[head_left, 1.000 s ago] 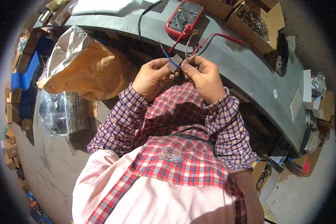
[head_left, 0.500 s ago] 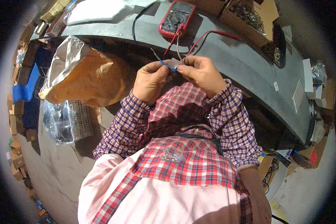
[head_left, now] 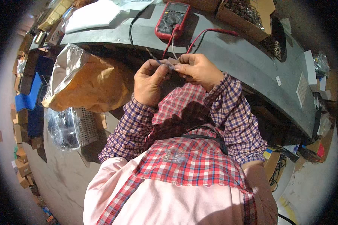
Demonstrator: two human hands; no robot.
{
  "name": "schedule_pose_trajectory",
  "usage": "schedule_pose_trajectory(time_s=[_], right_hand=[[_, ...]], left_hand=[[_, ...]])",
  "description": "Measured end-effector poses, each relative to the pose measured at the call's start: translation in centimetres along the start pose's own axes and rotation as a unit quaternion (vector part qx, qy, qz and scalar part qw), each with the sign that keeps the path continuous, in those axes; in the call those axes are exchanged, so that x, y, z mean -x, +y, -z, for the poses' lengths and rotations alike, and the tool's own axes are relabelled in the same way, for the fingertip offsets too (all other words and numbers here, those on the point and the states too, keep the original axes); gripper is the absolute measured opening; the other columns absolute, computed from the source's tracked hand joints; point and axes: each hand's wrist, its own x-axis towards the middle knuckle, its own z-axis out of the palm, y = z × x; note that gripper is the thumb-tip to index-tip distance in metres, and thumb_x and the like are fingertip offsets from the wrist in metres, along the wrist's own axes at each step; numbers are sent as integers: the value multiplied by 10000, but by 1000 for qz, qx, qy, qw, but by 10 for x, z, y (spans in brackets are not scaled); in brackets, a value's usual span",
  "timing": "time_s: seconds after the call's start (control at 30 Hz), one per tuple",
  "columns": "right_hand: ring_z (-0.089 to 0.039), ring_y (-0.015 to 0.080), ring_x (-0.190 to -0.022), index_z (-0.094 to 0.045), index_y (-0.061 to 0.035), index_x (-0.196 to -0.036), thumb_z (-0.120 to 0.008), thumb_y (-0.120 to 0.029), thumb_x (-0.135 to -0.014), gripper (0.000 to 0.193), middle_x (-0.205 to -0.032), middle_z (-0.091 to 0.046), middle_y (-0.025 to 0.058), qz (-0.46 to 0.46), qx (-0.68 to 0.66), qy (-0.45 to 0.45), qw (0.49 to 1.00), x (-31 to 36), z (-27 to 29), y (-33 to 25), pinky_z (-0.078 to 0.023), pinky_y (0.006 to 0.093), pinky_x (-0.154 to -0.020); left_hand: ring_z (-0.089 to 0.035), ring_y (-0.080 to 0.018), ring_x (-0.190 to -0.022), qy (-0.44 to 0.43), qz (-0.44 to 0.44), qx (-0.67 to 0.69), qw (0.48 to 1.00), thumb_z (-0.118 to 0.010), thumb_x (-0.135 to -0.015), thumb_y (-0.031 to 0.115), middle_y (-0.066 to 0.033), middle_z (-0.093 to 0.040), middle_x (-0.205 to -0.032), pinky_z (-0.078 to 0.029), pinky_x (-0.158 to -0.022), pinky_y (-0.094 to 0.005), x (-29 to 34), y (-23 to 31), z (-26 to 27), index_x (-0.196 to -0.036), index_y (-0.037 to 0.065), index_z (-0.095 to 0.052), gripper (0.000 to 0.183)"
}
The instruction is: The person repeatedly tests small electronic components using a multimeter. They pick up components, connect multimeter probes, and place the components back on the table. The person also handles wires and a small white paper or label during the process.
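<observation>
Both hands are raised close together over my lap, near the front edge of the workbench. My left hand [head_left: 148, 83] is closed, pinching a thin blue wire [head_left: 154, 56] between thumb and fingers. The wire's dark, narrow end sticks out up and to the left. My right hand [head_left: 203, 72] pinches the same wire at its other side, fingertips nearly touching the left ones. Between the hands shows a small pale flap [head_left: 172, 60], whose kind I cannot make out. Beyond them a red multimeter [head_left: 172, 20] lies on the bench; its pale lead [head_left: 173, 47] runs down toward my right fingers.
The grey bench [head_left: 248, 62] curves across the far side. A red lead [head_left: 210, 30] lies on it, and a cardboard box [head_left: 244, 22] of small metal parts stands far right. At left are a brown paper sack [head_left: 97, 80], a plastic-wrapped crate [head_left: 64, 127] and a white bag [head_left: 92, 17].
The view has shifted a little. Both hands keep their pinch on the wire and sit slightly further left, and the blue stretch between the fingers shows less.
</observation>
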Motion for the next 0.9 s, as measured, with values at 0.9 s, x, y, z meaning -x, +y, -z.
schedule_pose_trajectory(time_s=[0.9], right_hand=[[-432,41,-483,-556,-18,-934,-615,-187,-892,184,-665,-551,20,-44,-96,-40,994,2,-6,-2,-302,177,-399]], left_hand=[[-599,-136,-757,17,-38,37,998,-654,-853,49,-81,-637,-919,-501,-661,-258,4,0,-3,-901,38,-545,119]])
